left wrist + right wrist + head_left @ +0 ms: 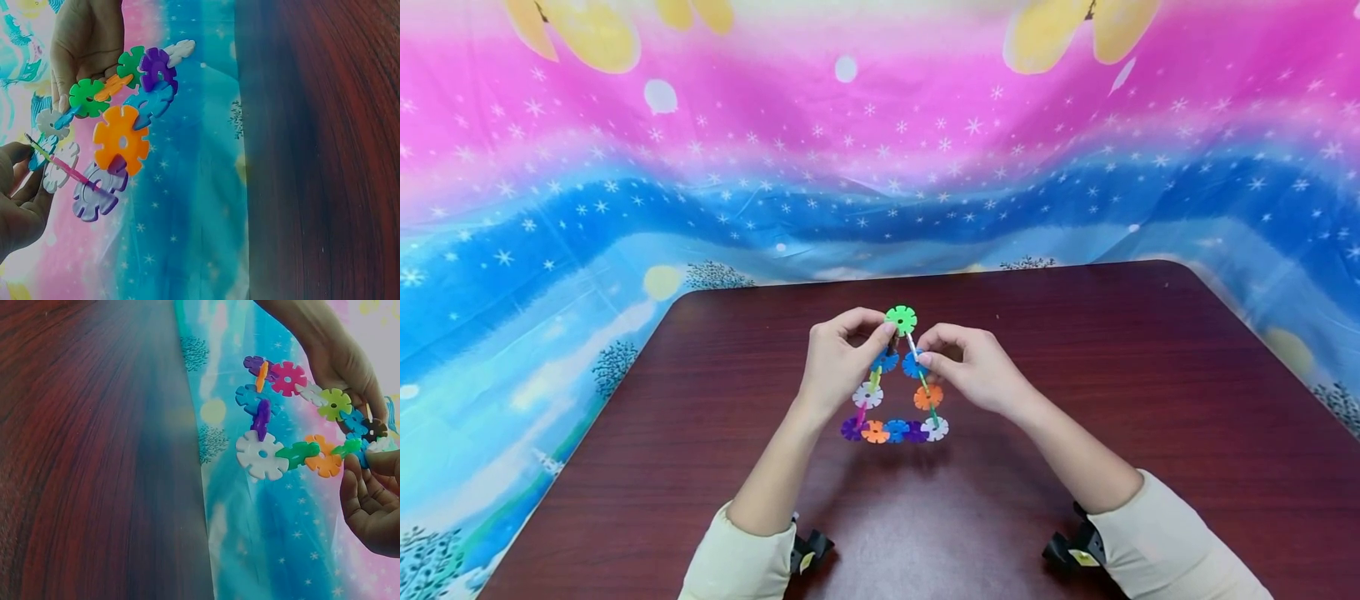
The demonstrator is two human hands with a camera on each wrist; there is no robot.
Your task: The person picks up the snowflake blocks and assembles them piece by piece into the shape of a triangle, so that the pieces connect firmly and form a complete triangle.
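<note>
Both hands hold up a triangle of interlocked notched plastic discs over the table. At its top sits a green disc (pixel 901 320), pinched at its left edge by my left hand (pixel 841 358) between thumb and index finger. My right hand (pixel 973 365) pinches the right side at a blue disc (pixel 913 363). Down the right side come an orange disc (pixel 928 397) and a white corner disc (pixel 935 429). The bottom row includes a blue disc (pixel 896 431) and a purple left corner disc (pixel 852 429). In the right wrist view, a black disc (pixel 375 430) shows near the left fingers.
The dark red-brown wooden table (pixel 662 467) spreads beneath the hands. A pink and blue cloth (pixel 880 142) printed with snowflakes hangs behind and around it. Black wrist devices (pixel 811 552) sit by both pale sleeves (pixel 737 554).
</note>
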